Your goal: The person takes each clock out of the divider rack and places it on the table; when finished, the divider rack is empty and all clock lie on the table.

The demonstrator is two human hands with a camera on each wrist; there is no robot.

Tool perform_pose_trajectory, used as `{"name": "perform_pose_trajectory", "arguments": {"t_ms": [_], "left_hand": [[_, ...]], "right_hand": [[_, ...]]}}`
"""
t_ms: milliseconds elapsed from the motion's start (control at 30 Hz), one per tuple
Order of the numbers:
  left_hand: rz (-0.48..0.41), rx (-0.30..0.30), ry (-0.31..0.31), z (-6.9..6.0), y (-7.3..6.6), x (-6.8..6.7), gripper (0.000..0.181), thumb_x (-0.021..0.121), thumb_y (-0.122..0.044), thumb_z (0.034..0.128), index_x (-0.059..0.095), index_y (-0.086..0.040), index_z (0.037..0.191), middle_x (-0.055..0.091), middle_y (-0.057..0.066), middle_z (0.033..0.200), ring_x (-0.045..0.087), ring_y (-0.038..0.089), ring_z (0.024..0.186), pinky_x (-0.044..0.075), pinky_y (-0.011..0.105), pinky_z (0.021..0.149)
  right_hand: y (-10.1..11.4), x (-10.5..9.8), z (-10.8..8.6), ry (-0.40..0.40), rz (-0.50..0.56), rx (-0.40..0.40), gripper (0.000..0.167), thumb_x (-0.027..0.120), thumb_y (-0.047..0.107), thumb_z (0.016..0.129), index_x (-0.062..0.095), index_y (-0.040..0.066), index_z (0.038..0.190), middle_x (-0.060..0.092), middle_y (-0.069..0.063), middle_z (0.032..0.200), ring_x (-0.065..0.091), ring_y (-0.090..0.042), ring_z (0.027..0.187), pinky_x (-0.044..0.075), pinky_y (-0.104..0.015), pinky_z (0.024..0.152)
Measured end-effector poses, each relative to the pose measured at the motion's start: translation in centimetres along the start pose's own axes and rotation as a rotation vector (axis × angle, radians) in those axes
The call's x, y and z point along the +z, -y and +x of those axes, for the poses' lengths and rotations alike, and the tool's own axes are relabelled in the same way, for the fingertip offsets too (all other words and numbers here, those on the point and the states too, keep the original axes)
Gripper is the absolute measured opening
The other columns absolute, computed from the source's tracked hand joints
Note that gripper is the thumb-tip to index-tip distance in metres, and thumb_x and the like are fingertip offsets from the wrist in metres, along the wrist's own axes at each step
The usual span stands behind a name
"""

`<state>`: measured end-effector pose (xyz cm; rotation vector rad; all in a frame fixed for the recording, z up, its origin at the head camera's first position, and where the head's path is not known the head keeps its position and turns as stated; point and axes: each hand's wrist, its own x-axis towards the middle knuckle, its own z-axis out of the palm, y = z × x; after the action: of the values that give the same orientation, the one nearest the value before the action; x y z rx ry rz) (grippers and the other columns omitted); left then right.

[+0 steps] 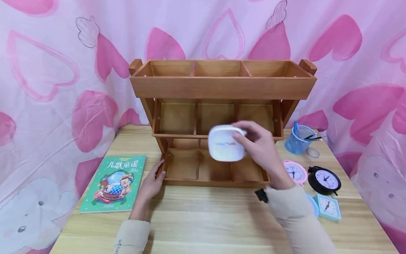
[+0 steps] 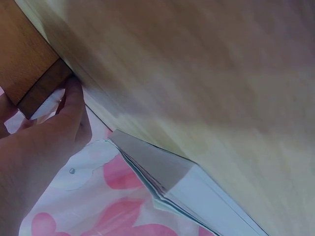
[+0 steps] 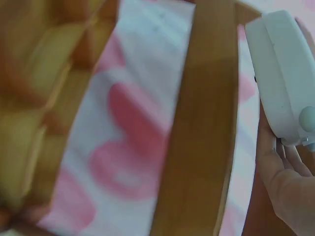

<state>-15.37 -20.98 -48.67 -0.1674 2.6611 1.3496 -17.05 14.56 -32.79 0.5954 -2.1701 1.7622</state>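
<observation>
A three-tier wooden shelf (image 1: 222, 87), each tier divided into compartments, stands on the table. My left hand (image 1: 151, 185) grips the lower left end of the shelf, its thumb and fingers about the wooden corner (image 2: 47, 87). In front of the middle and lower tiers, my right hand (image 1: 260, 148) holds up a white rounded-square case (image 1: 223, 144) by its right side. Small coloured marks on the case's face are blurred. The right wrist view shows the case (image 3: 283, 73) as thick, with a round knob near one end; some of the fingers are hidden behind it.
A green picture book (image 1: 112, 185) lies left of the shelf. To the right are a blue mesh pen cup (image 1: 297, 143), a tape roll (image 1: 313, 152), a pink clock (image 1: 294, 173), a black alarm clock (image 1: 324, 180) and a light blue square clock (image 1: 328, 207). A heart-patterned curtain (image 1: 196, 21) hangs behind.
</observation>
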Motion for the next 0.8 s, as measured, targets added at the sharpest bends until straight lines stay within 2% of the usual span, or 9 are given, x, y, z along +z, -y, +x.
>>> {"name": "perform_pose_trajectory", "arguments": {"t_ms": [200, 267, 367, 467, 633, 733, 800], "left_hand": [[0.006, -0.037, 0.017, -0.1, -0.3, 0.0, 0.053, 0.038, -0.026, 0.1077, 0.024, -0.027, 0.158, 0.022, 0.019, 0.163, 0.022, 0.044, 0.147, 0.022, 0.062, 0.116], [0.012, -0.048, 0.025, -0.1, -0.4, -0.1, 0.053, 0.038, -0.027, 0.1078, 0.023, -0.028, 0.158, 0.021, 0.018, 0.163, 0.022, 0.045, 0.147, 0.022, 0.063, 0.115], [0.020, -0.060, 0.034, -0.2, -0.5, -0.1, 0.053, 0.037, -0.028, 0.1078, 0.021, -0.029, 0.159, 0.019, 0.018, 0.163, 0.021, 0.045, 0.147, 0.022, 0.064, 0.115], [0.021, -0.062, 0.039, -0.3, -0.5, -0.2, 0.054, 0.037, -0.029, 0.1078, 0.021, -0.029, 0.159, 0.018, 0.017, 0.164, 0.020, 0.044, 0.148, 0.021, 0.064, 0.115], [0.021, -0.047, 0.043, -0.2, -0.4, -0.4, 0.054, 0.037, -0.028, 0.1078, 0.020, -0.028, 0.159, 0.017, 0.018, 0.164, 0.019, 0.044, 0.148, 0.020, 0.063, 0.116], [0.021, -0.040, 0.049, -0.2, -0.4, -0.3, 0.055, 0.037, -0.027, 0.1077, 0.020, -0.027, 0.159, 0.017, 0.018, 0.164, 0.019, 0.043, 0.148, 0.020, 0.062, 0.117], [0.024, -0.042, 0.052, -0.1, -0.4, -0.3, 0.055, 0.038, -0.027, 0.1076, 0.020, -0.027, 0.159, 0.017, 0.019, 0.164, 0.019, 0.043, 0.148, 0.020, 0.061, 0.117]], "right_hand": [[-2.2, -6.6, -6.7, -0.088, -0.270, 0.196, 0.031, 0.070, 0.014, 0.093, 0.068, 0.009, 0.124, 0.066, 0.008, 0.102, 0.061, -0.012, 0.077, 0.053, -0.022, 0.058], [-2.9, -8.8, -9.1, -0.116, -0.337, 0.257, 0.033, 0.071, 0.015, 0.093, 0.067, 0.007, 0.125, 0.066, 0.014, 0.101, 0.061, -0.008, 0.075, 0.051, -0.020, 0.057], [-3.9, -11.6, -12.7, -0.174, -0.381, 0.305, 0.032, 0.071, 0.007, 0.091, 0.067, 0.001, 0.122, 0.067, 0.019, 0.099, 0.060, -0.002, 0.076, 0.050, -0.015, 0.062], [-4.4, -14.3, -16.3, -0.213, -0.414, 0.365, 0.030, 0.071, 0.002, 0.090, 0.068, 0.000, 0.120, 0.067, 0.024, 0.100, 0.061, 0.004, 0.078, 0.048, -0.011, 0.065], [-4.8, -18.5, -21.6, -0.232, -0.466, 0.579, 0.031, 0.071, 0.012, 0.092, 0.069, 0.009, 0.122, 0.062, 0.035, 0.097, 0.059, 0.015, 0.079, 0.047, -0.007, 0.064], [-5.7, -20.8, -24.2, -0.229, -0.536, 0.717, 0.032, 0.071, 0.025, 0.093, 0.070, 0.012, 0.122, 0.055, 0.042, 0.094, 0.052, 0.023, 0.081, 0.044, -0.005, 0.062], [-6.4, -22.1, -25.5, -0.229, -0.563, 0.819, 0.033, 0.069, 0.035, 0.094, 0.071, 0.016, 0.121, 0.051, 0.044, 0.090, 0.048, 0.023, 0.079, 0.044, -0.008, 0.061]]}}
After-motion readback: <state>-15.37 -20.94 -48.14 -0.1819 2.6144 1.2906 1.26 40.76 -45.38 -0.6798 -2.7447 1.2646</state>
